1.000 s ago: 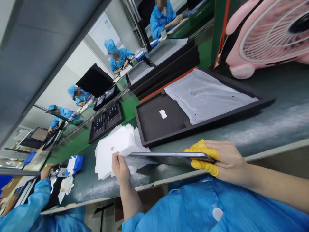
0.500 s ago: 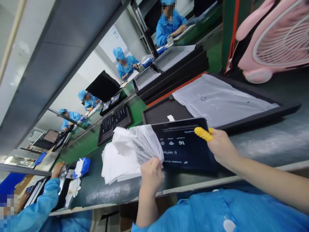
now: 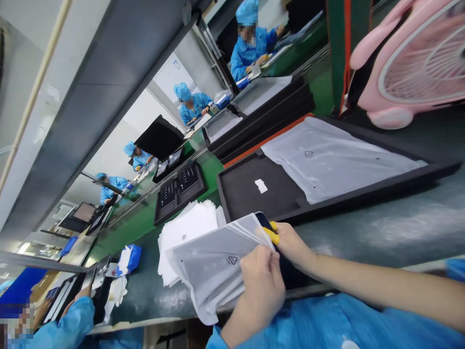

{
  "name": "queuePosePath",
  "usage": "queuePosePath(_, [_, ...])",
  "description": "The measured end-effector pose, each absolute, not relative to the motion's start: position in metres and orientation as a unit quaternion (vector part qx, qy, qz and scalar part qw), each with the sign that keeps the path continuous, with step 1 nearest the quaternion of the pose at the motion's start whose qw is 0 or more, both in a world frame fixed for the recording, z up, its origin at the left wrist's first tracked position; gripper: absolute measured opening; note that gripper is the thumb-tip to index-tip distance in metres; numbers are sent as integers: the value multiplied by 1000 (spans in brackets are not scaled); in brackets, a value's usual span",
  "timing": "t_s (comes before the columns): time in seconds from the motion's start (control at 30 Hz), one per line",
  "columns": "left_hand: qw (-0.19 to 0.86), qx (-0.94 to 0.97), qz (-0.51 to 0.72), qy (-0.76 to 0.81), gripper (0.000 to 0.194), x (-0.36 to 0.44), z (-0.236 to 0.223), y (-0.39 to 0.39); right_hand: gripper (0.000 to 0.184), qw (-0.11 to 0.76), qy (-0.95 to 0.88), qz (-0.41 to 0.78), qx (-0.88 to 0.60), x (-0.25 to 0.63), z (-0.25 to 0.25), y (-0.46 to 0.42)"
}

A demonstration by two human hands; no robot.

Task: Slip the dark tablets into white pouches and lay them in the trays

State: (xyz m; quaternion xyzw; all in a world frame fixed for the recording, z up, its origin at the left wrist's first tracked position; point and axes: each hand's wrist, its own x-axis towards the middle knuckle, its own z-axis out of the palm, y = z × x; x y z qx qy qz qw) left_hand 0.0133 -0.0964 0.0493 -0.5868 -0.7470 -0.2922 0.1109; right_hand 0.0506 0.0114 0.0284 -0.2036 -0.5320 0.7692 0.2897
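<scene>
A dark tablet [image 3: 267, 222] is mostly inside a translucent white plastic bag [image 3: 214, 257] printed with a recycling mark. My left hand [image 3: 263, 281] is closed on the bag near its mouth. Yellow finger cots cover fingertips of my right hand [image 3: 286, 240], which grips the tablet's exposed end at the bag's opening. Just behind the bag lies a stack of white bags [image 3: 192, 223] on the bench. Beyond my hands sits a black tray [image 3: 240, 194] with a small white paper piece [image 3: 260, 186] in one half and a bagged flat item [image 3: 337, 155] in the other.
A pink fan [image 3: 410, 68] stands at the right. Black trays [image 3: 269, 116] are stacked on the green conveyor [image 3: 214, 169], with a tray of tablets [image 3: 178, 186] farther left. A co-worker's sleeve [image 3: 78, 315] and a blue box [image 3: 134, 257] are at left. Several co-workers sit across.
The bag has moved along the tablet and now covers most of it. My left hand has shifted right, close to my right hand, and the bagged tablet is lower and nearer me.
</scene>
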Motion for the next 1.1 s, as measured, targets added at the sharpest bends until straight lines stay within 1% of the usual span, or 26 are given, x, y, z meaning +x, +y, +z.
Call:
queuePosePath(0.07, [154, -624, -284, -711, 26, 17, 49, -97, 42, 282, -515, 783, -206, 42, 31, 6])
queuePosePath(0.13, [173, -644, -283, -689, 27, 11, 61, -97, 43, 279, -513, 792, -177, 36, 34, 3])
queuePosePath(0.23, [175, -610, -333, -698, 27, -14, 97, -105, 41, 265, -537, 792, -117, 33, 43, 5])
queuePosePath(0.3, [183, -560, -381, -712, 22, -35, 122, -118, 42, 254, -560, 782, -106, 36, 52, 12])
queuePosePath(0.33, [185, -533, -384, -730, 18, -46, 133, -126, 43, 251, -569, 776, -105, 38, 58, 18])
queuePosePath(0.37, [176, -504, -366, -763, 23, -56, 142, -133, 44, 250, -580, 769, -101, 40, 66, 24])
queuePosePath(0.4, [143, -477, -330, -802, 30, -65, 150, -138, 45, 248, -597, 757, -93, 42, 74, 31])
queuePosePath(0.43, [87, -455, -286, -839, 34, -71, 154, -142, 46, 244, -623, 739, -83, 44, 83, 38])
queuePosePath(0.47, [21, -437, -252, -863, 29, -76, 157, -145, 46, 238, -655, 714, -72, 45, 92, 45])
queuePosePath(0.5, [-33, -426, -236, -873, 21, -79, 157, -145, 46, 233, -686, 687, -56, 46, 100, 52])
queuePosePath(0.53, [-64, -420, -243, -872, 16, -81, 155, -144, 46, 236, -709, 663, -36, 48, 109, 59])
queuePosePath(0.57, [-71, -414, -266, -867, 15, -81, 152, -142, 46, 249, -723, 644, -11, 49, 116, 65])
queuePosePath(0.67, [-30, -370, -359, -856, 17, -78, 135, -133, 58, 322, -748, 575, 80, 54, 129, 80])
queuePosePath(0.73, [-34, -342, -404, -847, 19, -78, 122, -129, 62, 334, -803, 479, 118, 57, 132, 87])
queuePosePath(0.77, [-35, -332, -426, -841, 20, -78, 115, -128, 57, 324, -836, 424, 126, 57, 132, 90])
queuePosePath(0.87, [-17, -313, -477, -821, 22, -82, 97, -128, 19, 277, -909, 289, 116, 59, 136, 98])
queuePosePath(0.9, [-9, -307, -488, -817, 22, -83, 92, -129, 14, 259, -921, 267, 114, 61, 140, 102])
queuePosePath(1.0, [-10, -283, -519, -807, 17, -85, 81, -129, 19, 207, -929, 280, 122, 71, 161, 112])
queuePosePath(1.1, [-54, -252, -571, -779, 19, -84, 76, -127, 18, 195, -921, 309, 133, 79, 184, 113])
